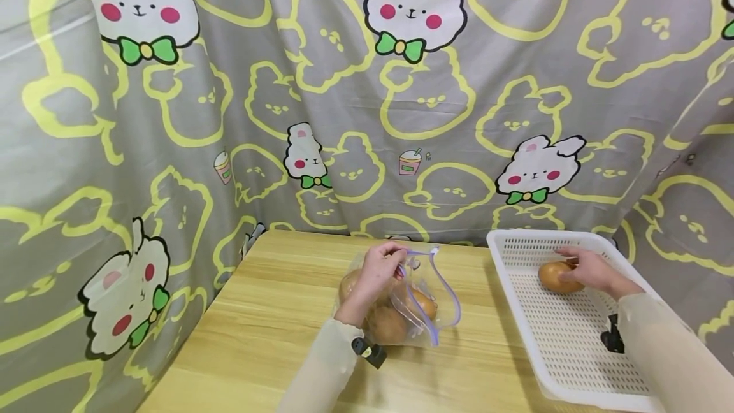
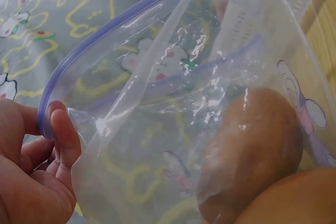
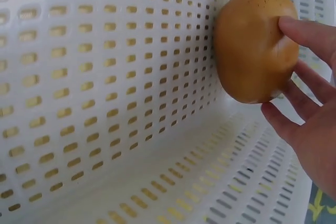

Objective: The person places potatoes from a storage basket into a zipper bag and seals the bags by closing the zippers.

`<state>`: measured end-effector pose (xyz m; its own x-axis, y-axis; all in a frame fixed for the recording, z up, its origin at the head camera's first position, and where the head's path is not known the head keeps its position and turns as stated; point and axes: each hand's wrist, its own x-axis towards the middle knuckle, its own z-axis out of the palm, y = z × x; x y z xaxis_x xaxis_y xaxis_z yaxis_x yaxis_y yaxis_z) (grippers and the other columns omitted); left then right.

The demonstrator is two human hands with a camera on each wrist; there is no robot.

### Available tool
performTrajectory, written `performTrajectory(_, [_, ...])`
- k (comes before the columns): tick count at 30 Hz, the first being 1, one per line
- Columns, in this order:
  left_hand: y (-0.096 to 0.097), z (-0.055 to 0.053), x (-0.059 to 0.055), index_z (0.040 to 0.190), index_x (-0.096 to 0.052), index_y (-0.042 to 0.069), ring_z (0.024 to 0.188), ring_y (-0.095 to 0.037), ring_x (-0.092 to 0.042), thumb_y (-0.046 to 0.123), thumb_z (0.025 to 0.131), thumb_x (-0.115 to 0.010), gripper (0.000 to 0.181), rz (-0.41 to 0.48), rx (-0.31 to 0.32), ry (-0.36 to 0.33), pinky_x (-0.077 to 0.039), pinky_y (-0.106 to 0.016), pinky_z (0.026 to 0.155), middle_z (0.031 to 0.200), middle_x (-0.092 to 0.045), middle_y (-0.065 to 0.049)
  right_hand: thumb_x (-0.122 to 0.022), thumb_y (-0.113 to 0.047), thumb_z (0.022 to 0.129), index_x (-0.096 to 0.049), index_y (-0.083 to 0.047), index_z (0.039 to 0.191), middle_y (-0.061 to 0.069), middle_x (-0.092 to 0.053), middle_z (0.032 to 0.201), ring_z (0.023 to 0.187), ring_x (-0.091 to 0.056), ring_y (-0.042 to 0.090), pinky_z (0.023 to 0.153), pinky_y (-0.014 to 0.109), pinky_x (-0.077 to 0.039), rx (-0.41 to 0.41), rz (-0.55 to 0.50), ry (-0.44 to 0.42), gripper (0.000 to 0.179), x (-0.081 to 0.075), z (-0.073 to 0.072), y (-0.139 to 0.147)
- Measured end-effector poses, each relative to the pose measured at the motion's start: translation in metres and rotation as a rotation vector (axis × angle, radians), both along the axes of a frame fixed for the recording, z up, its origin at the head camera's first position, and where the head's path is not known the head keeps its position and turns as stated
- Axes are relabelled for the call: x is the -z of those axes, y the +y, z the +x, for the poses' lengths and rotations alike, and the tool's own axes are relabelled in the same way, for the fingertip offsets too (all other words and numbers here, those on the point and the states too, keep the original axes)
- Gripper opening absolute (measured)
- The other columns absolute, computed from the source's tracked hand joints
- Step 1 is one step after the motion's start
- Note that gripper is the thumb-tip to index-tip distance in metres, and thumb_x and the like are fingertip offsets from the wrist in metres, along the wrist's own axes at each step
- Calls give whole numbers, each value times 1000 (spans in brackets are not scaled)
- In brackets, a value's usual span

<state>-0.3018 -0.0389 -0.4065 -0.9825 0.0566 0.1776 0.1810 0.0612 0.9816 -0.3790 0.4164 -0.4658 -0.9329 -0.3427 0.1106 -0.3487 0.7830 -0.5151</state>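
Observation:
My left hand (image 1: 378,273) pinches the purple-zipped rim of a clear zip bag (image 2: 152,150), which stands open on the table with its mouth toward the right. Inside it lie several golden-brown, bun-like pieces (image 2: 257,145), seen through the printed plastic. On the right, my right hand (image 1: 593,269) reaches into a white basket (image 1: 518,324). There its thumb and fingers grip a smooth golden-brown bun (image 3: 254,45) with small dark specks at one end. This bun is near the basket's far end.
The wooden table (image 1: 252,330) carries the bag near its middle and the slotted basket at its right side. A grey curtain (image 1: 355,107) with yellow outlines and white rabbits hangs behind and along both sides. Small black cameras (image 1: 369,352) sit at the wrists.

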Motion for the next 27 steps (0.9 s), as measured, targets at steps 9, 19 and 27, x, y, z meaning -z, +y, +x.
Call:
performTrajectory(9, [-1, 2, 2, 97, -66, -10, 46, -7, -49, 1, 89, -56, 17, 11, 0, 35, -45, -17, 42, 68, -51, -2, -77, -23, 77, -40, 15, 132, 38, -46, 126, 110, -48, 51, 88, 56, -46, -62, 14, -102, 77, 0, 1, -15])
performTrajectory(19, [-2, 3, 3, 98, -64, -13, 46, -6, -49, 1, 88, -55, 20, 22, 11, 48, -45, -17, 42, 68, -50, -2, -78, -23, 75, -40, 15, 132, 36, -50, 123, 107, -52, 45, 84, 45, -48, -121, 13, -141, 79, 1, 2, -27])
performTrajectory(27, [-2, 4, -1, 102, -63, -16, 46, -7, -49, -2, 89, -55, 21, 22, 22, 3, -43, -16, 42, 68, -50, -1, -78, -23, 73, -48, 12, 128, 25, -56, 117, 92, -55, 25, 76, 39, -47, -135, 31, -212, 72, 3, 6, -37])
